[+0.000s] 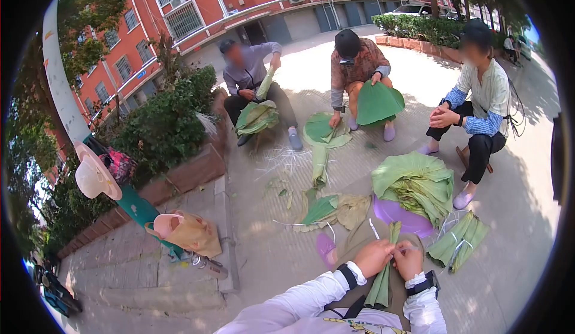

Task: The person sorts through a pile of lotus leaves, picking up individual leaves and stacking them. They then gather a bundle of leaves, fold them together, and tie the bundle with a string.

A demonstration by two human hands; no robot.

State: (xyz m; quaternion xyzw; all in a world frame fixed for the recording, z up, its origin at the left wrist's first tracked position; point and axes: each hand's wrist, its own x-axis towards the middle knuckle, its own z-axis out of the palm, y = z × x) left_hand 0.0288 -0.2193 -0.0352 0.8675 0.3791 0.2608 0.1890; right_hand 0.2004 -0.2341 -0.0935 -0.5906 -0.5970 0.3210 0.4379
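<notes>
A folded bundle of green lotus leaves (pixel 378 289) lies across my lap, its narrow end pointing away from me. At its upper part, my left hand (pixel 375 258) and my right hand (pixel 408 260) meet with fingers pinched together. A thin white tie strip (pixel 374 228) sticks up beyond my left hand, and a pale piece of it shows by my right fingers. The exact grip on the strip is partly hidden. Tied leaf bundles (pixel 460 242) rest on the ground to the right. Ahead, a big stack of lotus leaves (pixel 413 181) sits on something purple (pixel 402 215).
Three seated people face me; one handles a folded leaf (pixel 266 84), another a broad leaf (pixel 380 102). Loose leaves (pixel 335 209) and white strips (pixel 281 161) lie on the pavement. Left stand a paper bag (pixel 200 236), a bottle (pixel 209 266) and a pole (pixel 135 205) with a hat.
</notes>
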